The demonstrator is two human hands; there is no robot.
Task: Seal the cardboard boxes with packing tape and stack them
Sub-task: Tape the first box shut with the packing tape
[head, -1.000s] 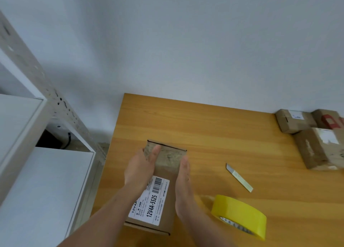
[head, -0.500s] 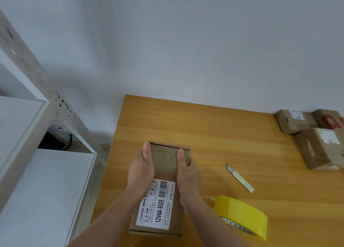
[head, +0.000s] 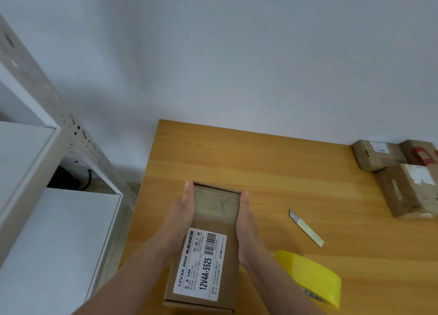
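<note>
A long brown cardboard box (head: 214, 219) with a white barcode label lies on the wooden table (head: 260, 163), pointing away from me. My left hand (head: 176, 222) presses flat against its left side, thumb along the top edge. My right hand (head: 248, 229) presses the right side the same way. The fingers of both hands are hidden behind the box sides. A yellow roll of packing tape (head: 310, 276) stands just right of my right forearm. A small utility knife (head: 305, 227) lies on the table to the right of the box.
Three other cardboard boxes sit at the table's right edge: one with a white label (head: 376, 158), one with red marking (head: 419, 151), a larger one (head: 407, 191) in front. A white metal shelf unit (head: 47, 196) stands left of the table. A grey wall is behind.
The box has turned slightly to lie straighter between my hands. Both hands shifted from its top edges to flat against its sides.
</note>
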